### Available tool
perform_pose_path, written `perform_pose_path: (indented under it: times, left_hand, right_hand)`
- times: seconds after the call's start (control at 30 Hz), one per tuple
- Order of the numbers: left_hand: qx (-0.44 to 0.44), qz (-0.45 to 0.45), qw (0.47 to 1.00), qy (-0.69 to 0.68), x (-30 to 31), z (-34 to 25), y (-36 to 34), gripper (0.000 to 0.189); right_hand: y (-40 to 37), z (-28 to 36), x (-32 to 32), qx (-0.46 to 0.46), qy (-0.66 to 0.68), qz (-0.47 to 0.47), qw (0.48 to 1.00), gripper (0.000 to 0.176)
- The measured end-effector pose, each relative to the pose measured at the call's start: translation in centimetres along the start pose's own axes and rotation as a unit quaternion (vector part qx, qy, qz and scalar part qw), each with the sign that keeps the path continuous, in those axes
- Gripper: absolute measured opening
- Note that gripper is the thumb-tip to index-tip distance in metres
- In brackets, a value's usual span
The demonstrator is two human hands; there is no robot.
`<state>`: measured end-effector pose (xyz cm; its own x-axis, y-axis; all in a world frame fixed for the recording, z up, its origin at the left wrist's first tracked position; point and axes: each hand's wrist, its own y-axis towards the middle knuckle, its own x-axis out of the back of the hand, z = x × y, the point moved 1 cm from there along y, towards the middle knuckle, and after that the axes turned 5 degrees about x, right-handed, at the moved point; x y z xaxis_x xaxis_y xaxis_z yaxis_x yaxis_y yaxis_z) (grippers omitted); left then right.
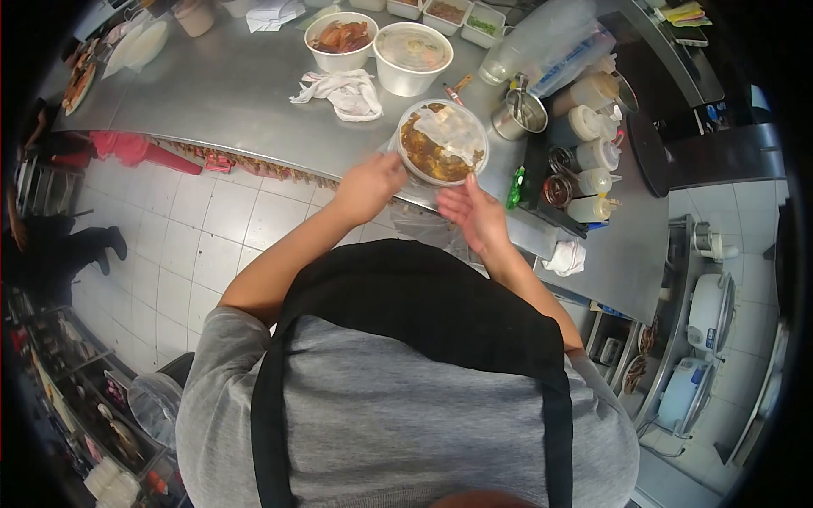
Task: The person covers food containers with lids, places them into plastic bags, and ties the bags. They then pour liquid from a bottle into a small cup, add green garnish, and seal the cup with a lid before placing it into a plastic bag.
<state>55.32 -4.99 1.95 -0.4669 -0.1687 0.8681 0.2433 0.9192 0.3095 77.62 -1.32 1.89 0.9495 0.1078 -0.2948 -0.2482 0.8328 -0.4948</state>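
Left hand point(370, 184) touches bowl point(441, 142) (lidded)

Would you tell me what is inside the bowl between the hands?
Brown saucy food shows in the bowl; a glary clear lid covers it, hiding details and the bottom.

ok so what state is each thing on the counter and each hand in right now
round clear plastic container of brown food: clear lid on
white paper bowl of reddish food: uncovered
white plastic bowl beside it: lidded
white cloth: crumpled
left hand: curled at container rim
right hand: open, by container
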Motion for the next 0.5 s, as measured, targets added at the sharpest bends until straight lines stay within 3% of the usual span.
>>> perform_pose_path:
  times: [0.07, 0.1, 0.13, 0.17, 0.2, 0.3, 0.43, 0.5]
  left_hand:
    - [-0.078, -0.03, 0.996, 0.026, -1.3, 0.0, -0.3, 0.014]
    - [-0.103, -0.037, 0.994, 0.025, -1.1, -0.5, -0.3, 0.013]
    - [-0.127, -0.044, 0.991, 0.024, -0.8, -1.0, -0.2, 0.011]
    - [-0.131, -0.048, 0.99, 0.028, -0.3, -1.4, -0.2, 0.012]
    - [-0.135, -0.051, 0.989, 0.033, 0.3, -1.7, -0.1, 0.012]
    - [-0.126, -0.071, 0.989, 0.035, 2.2, -2.0, 0.8, 0.012]
    - [-0.045, -0.079, 0.994, -0.061, 4.5, -2.0, 3.0, 0.007]
    - [-0.017, -0.126, 0.983, -0.134, 4.6, -1.0, 5.1, 0.008]
  right_hand:
    - [0.0, -0.3, 1.5, 0.003, -0.162, 0.049, 0.986, 0.043]
    - [-0.6, -0.3, 1.2, 0.128, -0.338, 0.056, 0.931, 0.038]
    - [-1.3, -0.7, 0.5, 0.245, -0.497, 0.059, 0.831, 0.034]
    - [-1.8, -1.0, -0.2, 0.35, -0.631, 0.059, 0.689, 0.03]
    - [-1.3, -1.5, 0.0, 0.332, -0.669, 0.03, 0.664, 0.024]
    - [0.8, -1.1, 3.2, 0.403, -0.663, -0.064, 0.627, 0.019]
    - [-1.3, 6.4, 3.2, 0.453, -0.669, -0.002, 0.589, 0.013]
    - [-1.4, 9.7, 2.8, 0.46, -0.664, 0.039, 0.588, 0.015]
